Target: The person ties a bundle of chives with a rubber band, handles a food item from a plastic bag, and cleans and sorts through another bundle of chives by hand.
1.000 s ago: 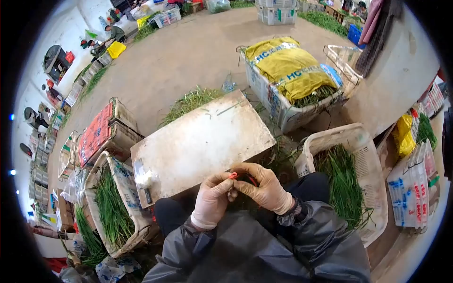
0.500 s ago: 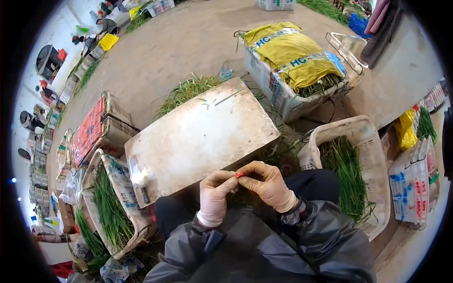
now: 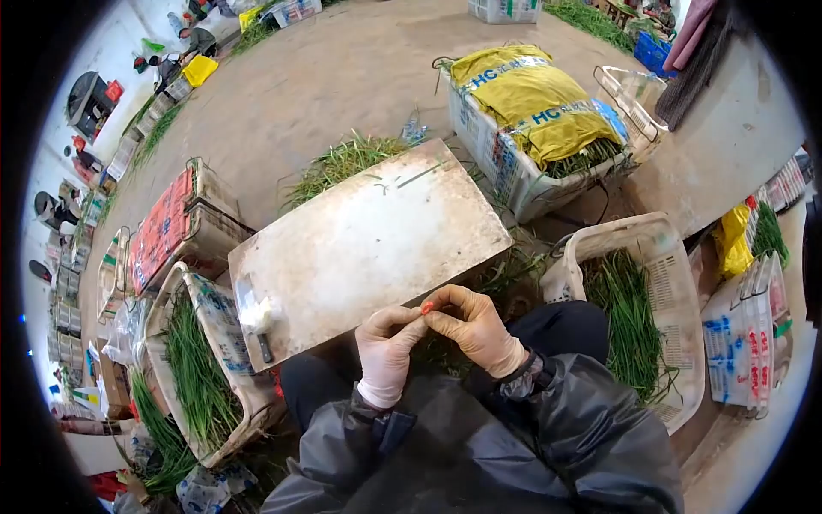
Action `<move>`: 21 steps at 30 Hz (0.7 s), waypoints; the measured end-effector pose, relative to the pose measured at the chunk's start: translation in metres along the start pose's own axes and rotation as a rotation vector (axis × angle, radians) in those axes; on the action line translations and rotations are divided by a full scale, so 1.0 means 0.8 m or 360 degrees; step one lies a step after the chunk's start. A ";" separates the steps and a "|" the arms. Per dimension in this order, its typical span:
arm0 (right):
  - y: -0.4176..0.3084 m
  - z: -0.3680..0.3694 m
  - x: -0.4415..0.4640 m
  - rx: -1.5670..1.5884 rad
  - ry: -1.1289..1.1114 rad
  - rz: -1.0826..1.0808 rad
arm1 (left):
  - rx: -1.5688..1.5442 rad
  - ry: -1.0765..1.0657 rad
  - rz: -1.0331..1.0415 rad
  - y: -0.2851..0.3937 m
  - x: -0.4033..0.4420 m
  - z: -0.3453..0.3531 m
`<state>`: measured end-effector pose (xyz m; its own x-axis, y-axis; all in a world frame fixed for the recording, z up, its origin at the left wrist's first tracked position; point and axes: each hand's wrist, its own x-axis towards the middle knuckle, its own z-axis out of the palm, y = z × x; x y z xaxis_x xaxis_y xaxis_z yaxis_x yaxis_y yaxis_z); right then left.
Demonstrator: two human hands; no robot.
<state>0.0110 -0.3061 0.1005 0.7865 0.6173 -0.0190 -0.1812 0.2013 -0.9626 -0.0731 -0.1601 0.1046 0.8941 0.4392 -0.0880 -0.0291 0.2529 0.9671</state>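
In thin pale gloves, my left hand (image 3: 385, 353) and my right hand (image 3: 478, 332) meet over my lap, just off the near edge of a pale board (image 3: 360, 231). A small red-orange piece (image 3: 426, 307) shows between the pinched fingertips of my right hand; its kind is too small to make out. My left thumb and forefinger are pressed together right beside it, and whatever they grip is hidden. On the board's near left corner lie a dark-handled knife (image 3: 265, 349) and a crumpled whitish bit (image 3: 259, 315).
Crates of long green stalks flank me, one left crate (image 3: 244, 377) and one right crate (image 3: 683, 317). Beyond the board stand loose cut greens (image 3: 342, 167) and a crate under a yellow sack (image 3: 539, 103). A red-covered crate (image 3: 163, 227) sits left. People work along the far left wall.
Both hands have shifted slightly left and up, still pinched together. The red-orange piece has moved a little with them, and the view has tilted slightly.
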 end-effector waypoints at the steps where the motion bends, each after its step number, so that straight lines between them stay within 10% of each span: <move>1: 0.001 0.003 0.001 0.0004 -0.0008 -0.0020 | -0.0027 0.0006 -0.0011 0.002 0.000 -0.001; 21: -0.010 0.004 0.016 -0.0780 -0.0418 -0.0018 | 0.0337 -0.0196 -0.0127 0.032 0.013 -0.045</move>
<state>0.0206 -0.2973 0.1086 0.6020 0.7985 -0.0005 0.1715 -0.1299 -0.9766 -0.0808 -0.1179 0.1198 0.9378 0.3136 -0.1489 0.1264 0.0908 0.9878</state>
